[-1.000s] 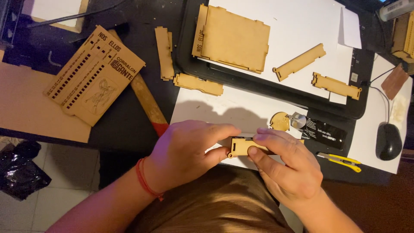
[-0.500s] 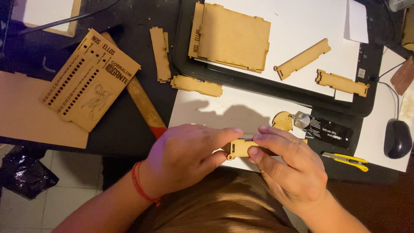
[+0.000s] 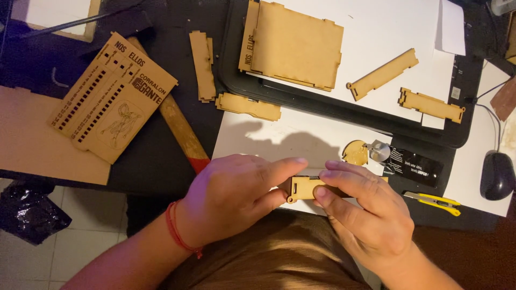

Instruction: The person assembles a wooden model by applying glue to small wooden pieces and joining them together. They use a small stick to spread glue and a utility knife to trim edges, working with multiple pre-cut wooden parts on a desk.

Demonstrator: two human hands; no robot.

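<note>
The small wooden piece sits between both hands at the near edge of the table, just above the person's lap, over a white sheet of paper. Handling it well looks like a matter of light, even pressure from both sides, with the notched edges kept square so the thin wood does not snap or slip. The left hand grasps the piece's left end, forefinger stretched along its top and thumb tucked under, the wrist with a red cord bracelet angled in from the lower left. The right hand pinches the right end, fingers laid flat across the top and thumb pressed on the front face. Just beyond the right hand lie a round wooden disc and a dark tube, with a yellow knife nearer the right edge. A wooden-handled hammer lies towards the left, and a black tray holds larger panels at the far side.
</note>
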